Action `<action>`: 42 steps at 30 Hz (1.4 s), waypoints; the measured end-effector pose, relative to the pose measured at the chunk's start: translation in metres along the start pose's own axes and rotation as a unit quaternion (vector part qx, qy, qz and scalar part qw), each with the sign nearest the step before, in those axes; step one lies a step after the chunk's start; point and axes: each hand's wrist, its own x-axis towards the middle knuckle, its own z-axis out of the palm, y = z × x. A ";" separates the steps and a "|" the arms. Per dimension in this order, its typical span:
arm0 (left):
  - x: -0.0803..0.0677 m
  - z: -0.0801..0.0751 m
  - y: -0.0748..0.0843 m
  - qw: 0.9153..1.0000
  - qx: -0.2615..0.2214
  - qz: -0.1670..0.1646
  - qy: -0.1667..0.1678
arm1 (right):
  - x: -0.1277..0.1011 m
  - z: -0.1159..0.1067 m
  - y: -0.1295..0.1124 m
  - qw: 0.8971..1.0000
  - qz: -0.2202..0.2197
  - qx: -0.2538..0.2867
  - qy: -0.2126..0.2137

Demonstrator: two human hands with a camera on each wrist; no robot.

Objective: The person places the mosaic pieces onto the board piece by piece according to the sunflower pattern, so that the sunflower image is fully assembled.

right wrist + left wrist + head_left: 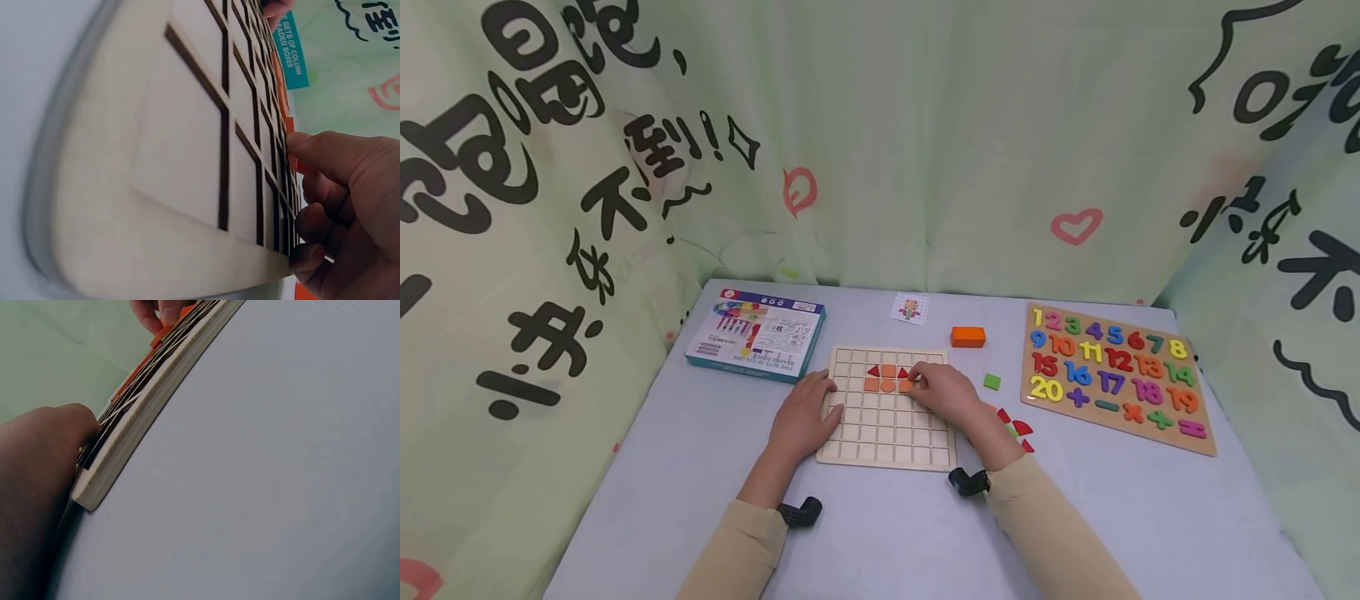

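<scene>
Pinching a small orange tile at the fingertips, right hand sits over the upper right cells of the wooden grid board. Left hand lies flat, fingers relaxed, pressing the board's left edge. Board: pale wood, square, shallow cells cut by thin dark grooves; thick rounded rim in the left wrist view.

Tiles already seated in the top rows: red triangles, orange squares (flat, matte, snug in their cells). Lower rows bare.

Table is smooth, pale grey. Near the board's right edge: green square piece, red curved pieces, orange block behind. Number puzzle well apart to the right; boxed set just beyond the board's left corner. Front of table open.
</scene>
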 end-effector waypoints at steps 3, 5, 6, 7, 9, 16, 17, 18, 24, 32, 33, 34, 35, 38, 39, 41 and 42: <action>0.000 0.000 0.000 1.000 0.000 0.000 0.002 | 0.000 0.002 0.000 1.000 0.003 -0.008 0.005; 0.000 0.000 0.000 1.000 0.001 0.000 0.004 | 0.000 0.002 0.000 1.000 0.003 -0.011 0.007; 0.000 0.000 0.000 1.000 0.002 0.001 0.005 | 0.000 0.003 -0.001 1.000 0.003 -0.010 0.007; 0.000 0.000 0.000 1.000 0.002 0.002 0.006 | 0.000 0.003 -0.001 1.000 0.002 -0.009 0.008; 0.001 0.000 0.000 1.000 0.003 0.004 0.007 | 0.000 0.003 -0.001 1.000 0.002 -0.007 0.010; 0.001 -0.001 0.001 1.000 0.004 0.003 0.002 | 0.000 0.008 -0.002 1.000 0.010 -0.013 0.012; 0.001 -0.001 0.001 1.000 0.003 0.002 0.001 | 0.000 0.008 -0.002 1.000 0.011 -0.014 0.013; 0.001 -0.002 0.001 1.000 0.003 0.002 0.001 | 0.000 0.008 -0.002 1.000 0.013 -0.013 0.014; 0.001 -0.002 0.002 1.000 0.003 0.000 -0.003 | -0.002 0.010 -0.003 1.000 0.019 -0.018 0.015; 0.000 0.001 0.000 1.000 0.001 -0.003 -0.002 | -0.007 0.007 0.001 0.999 0.002 -0.032 0.013; 0.001 0.001 0.000 1.000 0.001 -0.003 -0.002 | -0.009 0.005 0.003 0.999 -0.001 -0.030 0.015; 0.001 0.002 0.000 1.000 0.001 -0.003 -0.001 | -0.010 0.002 0.004 1.000 -0.001 -0.027 0.015; 0.001 0.002 0.000 1.000 0.000 -0.003 0.000 | -0.013 -0.002 0.006 1.000 0.001 -0.021 0.016; 0.001 0.001 0.000 1.000 -0.003 0.000 0.001 | -0.021 -0.016 0.013 1.000 0.014 -0.005 0.016; 0.001 0.001 0.000 1.000 -0.003 0.000 0.002 | -0.024 -0.021 0.017 1.000 0.018 -0.005 0.015; 0.001 0.000 0.000 1.000 -0.004 0.002 0.000 | -0.030 -0.030 0.025 0.999 0.032 0.003 0.010; 0.001 0.000 0.000 1.000 -0.004 0.002 -0.001 | -0.033 -0.035 0.029 0.999 0.038 0.005 0.009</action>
